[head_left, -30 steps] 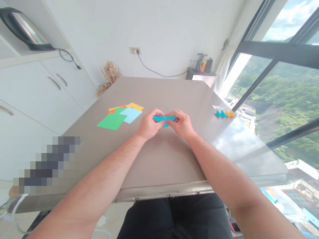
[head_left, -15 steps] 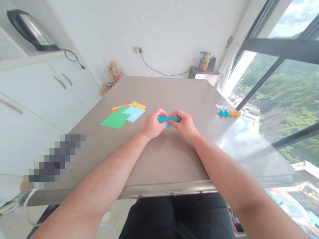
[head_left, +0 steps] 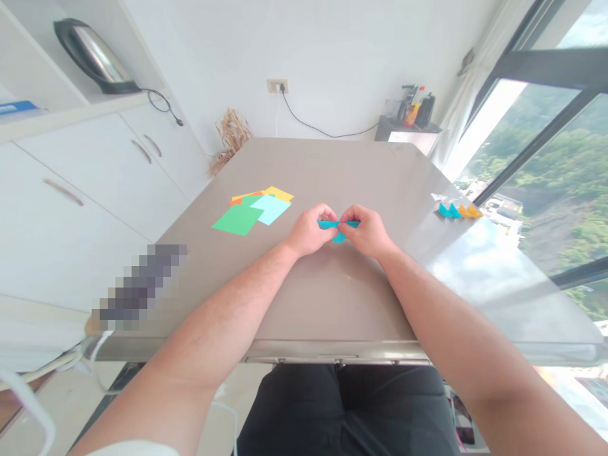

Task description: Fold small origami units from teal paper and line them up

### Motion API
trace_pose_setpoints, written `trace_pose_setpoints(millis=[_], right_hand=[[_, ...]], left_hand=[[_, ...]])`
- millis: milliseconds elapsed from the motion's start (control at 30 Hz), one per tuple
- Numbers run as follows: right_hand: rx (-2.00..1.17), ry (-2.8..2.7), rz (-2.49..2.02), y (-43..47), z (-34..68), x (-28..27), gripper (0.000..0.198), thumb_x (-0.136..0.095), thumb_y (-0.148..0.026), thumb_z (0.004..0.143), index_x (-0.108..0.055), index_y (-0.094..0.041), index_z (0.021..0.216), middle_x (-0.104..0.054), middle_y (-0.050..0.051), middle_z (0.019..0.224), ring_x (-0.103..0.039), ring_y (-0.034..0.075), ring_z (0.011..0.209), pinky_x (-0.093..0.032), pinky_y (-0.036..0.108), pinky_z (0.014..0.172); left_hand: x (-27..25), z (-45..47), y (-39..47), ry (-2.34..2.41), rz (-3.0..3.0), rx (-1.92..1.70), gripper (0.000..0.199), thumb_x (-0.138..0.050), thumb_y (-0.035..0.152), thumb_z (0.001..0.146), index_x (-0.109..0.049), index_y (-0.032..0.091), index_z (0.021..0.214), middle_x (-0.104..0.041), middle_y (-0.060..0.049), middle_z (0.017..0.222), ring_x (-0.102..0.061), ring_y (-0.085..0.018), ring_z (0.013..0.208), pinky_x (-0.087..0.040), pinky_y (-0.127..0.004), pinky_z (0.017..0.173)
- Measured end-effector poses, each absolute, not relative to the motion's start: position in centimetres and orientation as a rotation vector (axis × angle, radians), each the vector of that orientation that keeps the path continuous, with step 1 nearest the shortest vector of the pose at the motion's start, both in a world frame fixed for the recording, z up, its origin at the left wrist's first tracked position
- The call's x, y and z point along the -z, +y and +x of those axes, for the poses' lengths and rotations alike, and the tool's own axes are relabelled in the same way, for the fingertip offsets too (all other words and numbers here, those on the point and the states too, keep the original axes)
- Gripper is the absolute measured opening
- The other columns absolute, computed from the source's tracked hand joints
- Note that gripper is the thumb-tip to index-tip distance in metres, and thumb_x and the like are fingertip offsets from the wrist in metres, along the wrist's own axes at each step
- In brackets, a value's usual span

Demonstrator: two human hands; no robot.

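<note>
A small folded piece of blue paper (head_left: 339,237) is pinched between both hands, just over the middle of the table. My left hand (head_left: 311,231) is closed on its left part, and my right hand (head_left: 368,231) is closed on its right part. The fingertips of the two hands meet or nearly meet at the paper's middle. A narrow blue strip shows along the top, with a small flap below it. The fingers hide much of the paper, so its full shape cannot be made out.
Loose paper sheets lie left of my hands: green (head_left: 240,218), light blue (head_left: 270,208) and yellow (head_left: 280,192). Folded blue paper shapes (head_left: 449,211) and orange ones (head_left: 470,211) stand in a row at the table's right edge (head_left: 532,272). A blurred-out dark object (head_left: 142,285) lies at the left edge.
The whole view has shifted, so the scene sits further right. Both hands keep hold of the blue paper; its upper strip now looks flatter and narrower, and the flap below shows more.
</note>
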State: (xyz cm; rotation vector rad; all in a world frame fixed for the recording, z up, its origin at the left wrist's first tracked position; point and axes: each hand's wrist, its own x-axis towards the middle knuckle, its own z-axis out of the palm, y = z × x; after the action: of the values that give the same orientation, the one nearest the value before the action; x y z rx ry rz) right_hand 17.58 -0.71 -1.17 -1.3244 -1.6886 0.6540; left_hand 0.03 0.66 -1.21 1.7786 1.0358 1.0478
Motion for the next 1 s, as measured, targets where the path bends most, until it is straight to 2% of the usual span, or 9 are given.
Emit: trace_pose_setpoints(millis=[267, 500, 733, 867, 1000], right_hand=[[-0.71, -1.694, -1.31, -0.4, 17.8, 1.0, 0.009, -0.065, -0.028, 0.07, -0.064, -0.02, 0.074, -0.062, -0.003, 0.07, -0.049, 0.012, 0.064, -0.039, 0.028, 0.061], [-0.778, -1.698, -1.264, -0.5, 17.8, 1.1, 0.013, -0.069, -0.029, 0.07, -0.067, -0.019, 0.078, -0.065, -0.002, 0.073, -0.054, 0.013, 0.067, -0.042, 0.027, 0.063], [-1.071, -1.62, -1.168, -0.6, 18.6, 0.0, 0.014, -0.069, -0.023, 0.071, -0.065, -0.019, 0.083, -0.069, 0.0, 0.079, -0.066, 0.014, 0.066, -0.053, 0.027, 0.061], [-1.093, -1.648, -1.23, -0.8, 18.7, -0.4, 0.015, -0.066, -0.018, 0.073, -0.06, -0.021, 0.086, -0.069, -0.001, 0.066, -0.066, 0.015, 0.058, -0.052, 0.026, 0.056], [-1.08, -1.644, -1.261, -1.0, 18.5, -0.7, 0.014, -0.064, -0.018, 0.077, -0.058, -0.022, 0.089, -0.069, -0.002, 0.058, -0.065, 0.015, 0.053, -0.052, 0.026, 0.055]], left_hand=[[0.8, -0.1, 0.5, 0.995, 1.55, -0.959, 0.021, -0.071, 0.012, 0.073, -0.06, 0.018, 0.09, -0.068, -0.001, 0.079, -0.07, -0.017, 0.07, -0.062, -0.032, 0.063], [1.1, -0.1, 0.7, 1.02, 1.61, -1.008, 0.018, -0.076, 0.016, 0.073, -0.062, 0.017, 0.085, -0.069, 0.0, 0.074, -0.07, -0.015, 0.065, -0.061, -0.029, 0.06], [0.5, -0.6, 0.6, 1.054, 1.645, -1.05, 0.016, -0.072, 0.016, 0.069, -0.065, 0.018, 0.083, -0.068, 0.001, 0.073, -0.069, -0.015, 0.065, -0.059, -0.026, 0.058], [0.3, -0.8, 0.7, 1.08, 1.667, -1.063, 0.016, -0.073, 0.019, 0.068, -0.065, 0.019, 0.082, -0.069, 0.001, 0.074, -0.069, -0.015, 0.063, -0.057, -0.026, 0.057], [0.1, -1.1, 0.8, 1.053, 1.619, -1.026, 0.02, -0.074, 0.022, 0.07, -0.066, 0.02, 0.088, -0.07, 0.0, 0.071, -0.071, -0.018, 0.066, -0.061, -0.031, 0.062]])
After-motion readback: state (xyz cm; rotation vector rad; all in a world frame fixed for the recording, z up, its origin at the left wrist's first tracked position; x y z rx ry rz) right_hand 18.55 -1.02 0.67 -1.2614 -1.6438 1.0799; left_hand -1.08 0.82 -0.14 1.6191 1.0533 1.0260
